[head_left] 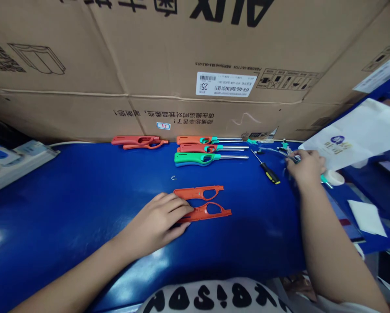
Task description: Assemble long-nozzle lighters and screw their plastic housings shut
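Left hand [165, 216] gripping handle end of orange shell half [200, 213], lower centre of frame. Second orange shell half [189, 193] lying just above it. Screwdriver [270, 174] lying right of centre. Right hand [307, 166], well apart from left, reaching toward small parts [284, 144] at right; cannot tell whether fingers closing on any. Lighters [191, 148] lying stacked, upper centre. Cardboard box [169, 52] standing behind, filling top.

Open tabletop [247, 250], orange shells [200, 213] beyond, cardboard [123, 56] (tall) behind
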Motion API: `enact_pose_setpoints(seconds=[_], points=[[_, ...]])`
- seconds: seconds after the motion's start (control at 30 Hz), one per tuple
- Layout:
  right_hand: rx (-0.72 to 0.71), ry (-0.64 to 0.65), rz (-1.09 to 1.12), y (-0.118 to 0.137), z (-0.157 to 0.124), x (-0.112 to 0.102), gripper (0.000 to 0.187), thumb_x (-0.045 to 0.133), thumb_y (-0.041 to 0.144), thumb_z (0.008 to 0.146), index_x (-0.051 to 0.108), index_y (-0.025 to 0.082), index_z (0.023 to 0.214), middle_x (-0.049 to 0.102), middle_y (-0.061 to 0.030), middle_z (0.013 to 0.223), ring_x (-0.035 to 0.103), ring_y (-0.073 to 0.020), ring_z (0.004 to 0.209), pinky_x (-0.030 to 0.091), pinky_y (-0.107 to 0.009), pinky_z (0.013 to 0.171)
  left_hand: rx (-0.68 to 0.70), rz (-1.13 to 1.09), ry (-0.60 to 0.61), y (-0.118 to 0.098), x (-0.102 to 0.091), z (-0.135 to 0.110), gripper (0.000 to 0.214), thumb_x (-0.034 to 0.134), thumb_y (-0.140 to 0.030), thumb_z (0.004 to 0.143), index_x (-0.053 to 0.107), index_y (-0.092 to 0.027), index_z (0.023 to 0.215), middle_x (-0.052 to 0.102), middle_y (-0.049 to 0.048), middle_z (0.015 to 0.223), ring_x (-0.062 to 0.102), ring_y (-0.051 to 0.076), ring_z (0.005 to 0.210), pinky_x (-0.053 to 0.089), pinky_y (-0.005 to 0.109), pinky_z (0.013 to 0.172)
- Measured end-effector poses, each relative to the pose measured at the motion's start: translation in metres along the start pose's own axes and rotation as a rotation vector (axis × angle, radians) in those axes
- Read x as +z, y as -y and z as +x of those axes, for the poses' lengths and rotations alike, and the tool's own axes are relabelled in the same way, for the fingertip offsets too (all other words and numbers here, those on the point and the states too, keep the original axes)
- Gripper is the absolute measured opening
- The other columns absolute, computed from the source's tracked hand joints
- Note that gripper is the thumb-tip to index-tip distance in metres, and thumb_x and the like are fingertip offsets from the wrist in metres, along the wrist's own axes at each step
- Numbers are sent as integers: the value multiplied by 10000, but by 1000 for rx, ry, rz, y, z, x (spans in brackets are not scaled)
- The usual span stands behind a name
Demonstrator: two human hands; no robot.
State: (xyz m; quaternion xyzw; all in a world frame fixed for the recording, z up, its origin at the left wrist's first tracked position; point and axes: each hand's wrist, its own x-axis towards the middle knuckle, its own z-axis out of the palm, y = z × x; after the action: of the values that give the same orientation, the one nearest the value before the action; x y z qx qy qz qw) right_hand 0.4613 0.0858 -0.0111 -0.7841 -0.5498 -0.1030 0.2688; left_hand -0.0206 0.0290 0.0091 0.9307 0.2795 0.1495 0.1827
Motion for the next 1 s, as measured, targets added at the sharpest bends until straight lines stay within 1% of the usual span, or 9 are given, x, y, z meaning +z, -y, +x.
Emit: enact_pose_setpoints(seconds=[0.1, 0.2, 0.27, 0.4, 0.5, 0.63, 0.7, 0.8, 1.0], points=[[60, -78, 33, 16, 0, -6, 127, 615, 316, 773, 593, 201, 821, 587, -182, 995, 482, -383, 1009, 349, -626, 869, -18, 1, 15, -1, -1, 0, 250, 541, -276, 1008, 608, -239, 1245, 690, 38, 1179, 607, 220, 1097, 435, 377, 933], [16, -91, 122, 33, -2, -13, 157, 596, 338, 801, 596, 211, 893, 643, -100, 917, 586, -287, 909, 454, -485, 873, -34, 22, 38, -1, -6, 0, 285, 545, -275, 1001, 595, -246, 1280, 692, 37, 1186, 618, 224, 1081, 443, 382, 921], [-58, -81, 201, 46, -7, -17, 180, 593, 357, 827, 596, 214, 935, 662, -65, 894, 624, -241, 848, 496, -398, 829, -44, 45, 66, 0, -11, 0, 307, 555, -268, 988, 591, -249, 1293, 694, 39, 1183, 631, 231, 1053, 451, 391, 901], [-330, 19, 326, 78, -25, -26, 155, 609, 351, 882, 618, 222, 969, 662, -31, 823, 635, -198, 743, 502, -314, 712, -61, 72, 98, 0, -20, 0, 349, 622, -236, 925, 605, -253, 1274, 700, 35, 1159, 645, 244, 1019, 467, 402, 875], [-443, 109, 345, 104, -42, -29, 136, 619, 360, 922, 632, 233, 968, 660, -17, 791, 628, -174, 692, 485, -277, 645, -63, 27, -12, -3, -20, 1, 386, 679, -265, 898, 592, -248, 1273, 700, 29, 1159, 644, 231, 1005, 489, 382, 868], [-615, 286, 387, 134, -63, -31, 119, 582, 337, 969, 607, 240, 1034, 690, -20, 853, 642, -157, 701, 481, -264, 643, -144, -82, -335, -6, -10, 2, 406, 664, -256, 940, 541, -211, 1324, 672, 56, 1188, 638, 178, 1033, 514, 317, 921], [-696, 401, 402, 146, -72, -32, 99, 542, 320, 995, 591, 234, 1008, 694, -27, 897, 653, -159, 758, 482, -267, 681, -194, -119, -433, -8, -5, 2, 460, 691, -244, 925, 524, -193, 1350, 656, 65, 1164, 639, 160, 1009, 524, 290, 927], [-806, 515, 399, 159, -84, -33, 104, 510, 306, 1013, 579, 232, 992, 688, -18, 897, 649, -155, 768, 463, -265, 675, -190, -145, -470, -8, -3, 2, 512, 743, -246, 889, 530, -177, 1350, 656, 65, 1119, 644, 153, 983, 537, 277, 931], [-924, 543, 391, 170, -97, -31, 88, 517, 288, 1011, 574, 221, 1025, 710, -23, 926, 676, -163, 780, 456, -263, 669, -61, -141, -445, -6, -3, 4, 326, 717, -190, 906, 623, -173, 1217, 699, 82, 1137, 664, 172, 1033, 556, 284, 916]])
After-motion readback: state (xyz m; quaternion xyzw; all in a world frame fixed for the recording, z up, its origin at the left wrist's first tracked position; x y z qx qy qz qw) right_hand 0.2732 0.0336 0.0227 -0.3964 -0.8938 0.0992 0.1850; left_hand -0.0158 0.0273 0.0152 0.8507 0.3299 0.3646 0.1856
